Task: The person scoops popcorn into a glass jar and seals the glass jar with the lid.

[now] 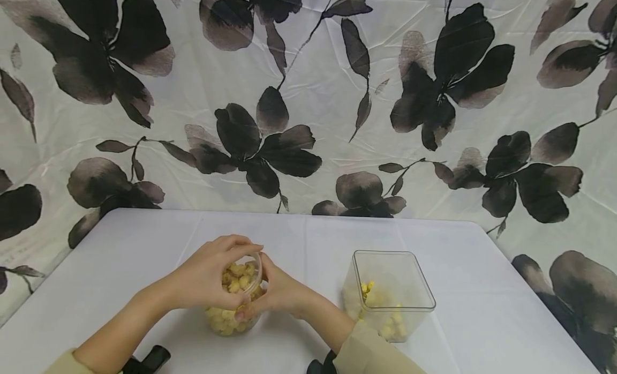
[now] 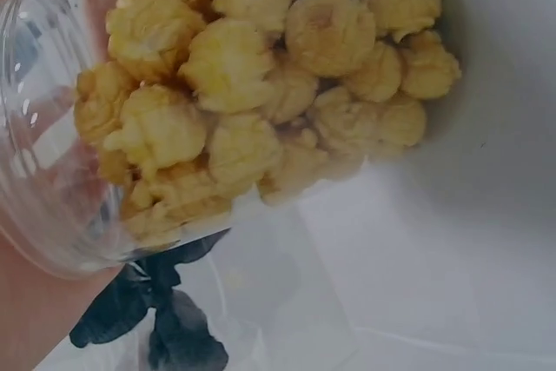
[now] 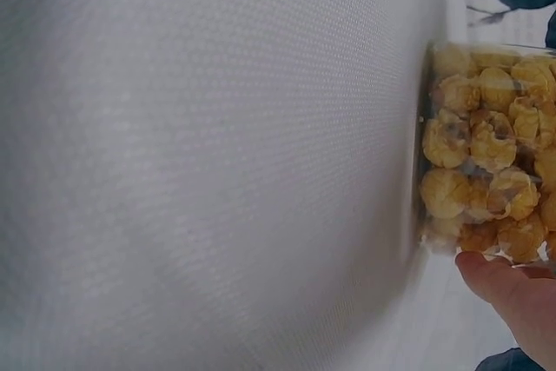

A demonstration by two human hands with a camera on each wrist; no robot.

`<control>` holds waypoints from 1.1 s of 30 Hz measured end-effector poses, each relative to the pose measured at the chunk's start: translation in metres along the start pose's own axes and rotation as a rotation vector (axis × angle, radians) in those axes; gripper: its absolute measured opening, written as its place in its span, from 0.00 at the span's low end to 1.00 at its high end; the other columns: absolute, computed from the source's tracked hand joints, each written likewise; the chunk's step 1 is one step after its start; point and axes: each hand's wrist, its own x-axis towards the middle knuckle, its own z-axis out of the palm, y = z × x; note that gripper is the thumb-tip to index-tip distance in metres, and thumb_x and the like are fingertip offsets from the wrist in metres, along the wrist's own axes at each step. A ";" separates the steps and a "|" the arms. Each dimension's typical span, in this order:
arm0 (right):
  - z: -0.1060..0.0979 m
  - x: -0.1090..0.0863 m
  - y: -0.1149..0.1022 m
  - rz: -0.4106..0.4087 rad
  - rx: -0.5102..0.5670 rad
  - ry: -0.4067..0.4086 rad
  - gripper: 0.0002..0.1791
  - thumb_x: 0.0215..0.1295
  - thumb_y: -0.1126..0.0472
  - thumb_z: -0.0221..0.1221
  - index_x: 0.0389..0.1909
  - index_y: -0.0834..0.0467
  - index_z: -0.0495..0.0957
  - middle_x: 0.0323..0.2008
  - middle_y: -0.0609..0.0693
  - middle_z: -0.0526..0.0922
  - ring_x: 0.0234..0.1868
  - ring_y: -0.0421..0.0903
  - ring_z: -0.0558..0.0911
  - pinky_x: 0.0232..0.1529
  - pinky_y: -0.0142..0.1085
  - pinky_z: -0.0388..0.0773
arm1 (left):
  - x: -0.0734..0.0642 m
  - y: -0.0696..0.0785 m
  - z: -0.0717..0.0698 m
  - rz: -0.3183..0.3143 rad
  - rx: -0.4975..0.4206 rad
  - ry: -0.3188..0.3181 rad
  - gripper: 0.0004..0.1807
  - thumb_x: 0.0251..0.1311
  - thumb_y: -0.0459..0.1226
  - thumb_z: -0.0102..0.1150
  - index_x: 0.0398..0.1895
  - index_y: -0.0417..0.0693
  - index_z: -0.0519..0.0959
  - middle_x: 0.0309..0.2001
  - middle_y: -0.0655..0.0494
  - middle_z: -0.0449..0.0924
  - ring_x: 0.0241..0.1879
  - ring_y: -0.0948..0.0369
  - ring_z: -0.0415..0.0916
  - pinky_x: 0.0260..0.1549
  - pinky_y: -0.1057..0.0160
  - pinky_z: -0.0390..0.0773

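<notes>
A clear round jar (image 1: 228,324) filled with popcorn (image 2: 228,62) is on the left half of the table. My left hand (image 1: 210,275) curves round the top of the jar, fingers over the far side and thumb on the near side. From the right, my right hand (image 1: 281,292) grips the jar too, its thumb (image 3: 499,284) against the side wall. The ridged clear rim (image 2: 43,162) shows close to the left palm in the left wrist view. My hands hide part of the jar's upper side in the head view.
To the right stands a clear square container (image 1: 420,323) with some popcorn pieces (image 1: 392,328) inside. White cloth covers the table (image 1: 482,288). Behind it hangs a floral curtain (image 1: 308,95). Black straps (image 1: 147,359) show at both wrists.
</notes>
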 end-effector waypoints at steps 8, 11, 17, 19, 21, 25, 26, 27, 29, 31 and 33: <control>0.001 -0.001 0.000 -0.008 0.007 -0.022 0.53 0.44 0.71 0.70 0.65 0.33 0.53 0.57 0.39 0.65 0.59 0.37 0.62 0.62 0.45 0.59 | -0.006 0.008 -0.005 -0.112 0.051 -0.060 0.49 0.40 0.69 0.59 0.65 0.54 0.67 0.61 0.49 0.65 0.59 0.45 0.63 0.51 0.37 0.63; 0.001 -0.001 0.000 -0.017 0.010 -0.025 0.52 0.44 0.71 0.70 0.65 0.34 0.54 0.57 0.39 0.65 0.59 0.37 0.63 0.61 0.43 0.60 | -0.006 0.010 -0.007 -0.112 0.066 -0.060 0.47 0.41 0.67 0.62 0.64 0.54 0.68 0.59 0.51 0.66 0.58 0.47 0.63 0.51 0.37 0.64; 0.001 -0.001 0.000 -0.020 0.012 -0.021 0.53 0.44 0.71 0.70 0.65 0.33 0.52 0.59 0.39 0.63 0.60 0.37 0.62 0.61 0.40 0.61 | -0.002 0.007 -0.008 -0.064 0.010 -0.072 0.43 0.37 0.58 0.69 0.61 0.55 0.71 0.57 0.53 0.68 0.57 0.48 0.64 0.49 0.36 0.64; 0.001 0.000 0.001 -0.018 0.011 -0.021 0.54 0.45 0.71 0.70 0.66 0.32 0.51 0.61 0.39 0.62 0.61 0.37 0.61 0.61 0.39 0.61 | -0.001 0.005 -0.007 -0.051 -0.002 -0.077 0.43 0.36 0.57 0.69 0.61 0.56 0.71 0.57 0.53 0.68 0.57 0.48 0.65 0.48 0.36 0.64; 0.000 0.000 0.001 -0.019 0.008 -0.023 0.54 0.45 0.70 0.69 0.66 0.32 0.50 0.62 0.39 0.60 0.62 0.37 0.60 0.62 0.40 0.61 | 0.000 0.004 -0.007 -0.038 -0.006 -0.082 0.42 0.36 0.56 0.69 0.61 0.56 0.71 0.57 0.53 0.68 0.56 0.48 0.65 0.48 0.36 0.64; -0.001 0.000 0.002 -0.022 0.008 -0.028 0.54 0.46 0.70 0.69 0.67 0.33 0.50 0.64 0.39 0.59 0.62 0.38 0.60 0.63 0.42 0.60 | 0.001 0.004 -0.006 -0.035 0.002 -0.096 0.43 0.36 0.58 0.69 0.62 0.57 0.70 0.57 0.53 0.67 0.57 0.47 0.65 0.48 0.38 0.64; -0.002 0.000 0.002 -0.023 0.008 -0.028 0.54 0.46 0.70 0.69 0.67 0.33 0.50 0.64 0.39 0.59 0.62 0.38 0.59 0.63 0.42 0.60 | 0.001 0.004 -0.006 -0.035 0.007 -0.094 0.44 0.36 0.59 0.68 0.62 0.57 0.70 0.57 0.53 0.67 0.57 0.48 0.65 0.48 0.39 0.64; -0.002 0.000 0.002 -0.023 0.009 -0.029 0.54 0.46 0.70 0.69 0.67 0.33 0.50 0.64 0.39 0.60 0.62 0.38 0.59 0.63 0.43 0.59 | 0.001 0.003 -0.006 -0.040 0.011 -0.091 0.44 0.36 0.60 0.68 0.62 0.57 0.70 0.58 0.53 0.67 0.57 0.48 0.64 0.48 0.40 0.64; -0.002 0.000 0.002 -0.024 0.008 -0.030 0.54 0.46 0.70 0.69 0.67 0.33 0.49 0.63 0.38 0.60 0.62 0.38 0.59 0.63 0.42 0.59 | 0.001 0.003 -0.004 -0.049 0.020 -0.084 0.45 0.36 0.61 0.67 0.62 0.58 0.70 0.58 0.54 0.67 0.57 0.49 0.64 0.48 0.42 0.64; -0.002 0.000 0.002 -0.027 0.008 -0.029 0.55 0.46 0.71 0.69 0.67 0.33 0.50 0.62 0.37 0.61 0.62 0.38 0.60 0.63 0.43 0.59 | 0.000 0.002 -0.003 -0.052 0.026 -0.072 0.45 0.36 0.62 0.67 0.62 0.58 0.70 0.58 0.54 0.67 0.58 0.50 0.64 0.48 0.43 0.64; -0.002 0.001 0.002 -0.027 0.009 -0.025 0.54 0.45 0.72 0.69 0.67 0.34 0.51 0.61 0.38 0.62 0.62 0.38 0.60 0.63 0.44 0.58 | -0.001 0.002 -0.003 -0.062 0.020 -0.061 0.46 0.37 0.62 0.67 0.63 0.56 0.70 0.59 0.54 0.66 0.59 0.49 0.63 0.49 0.42 0.64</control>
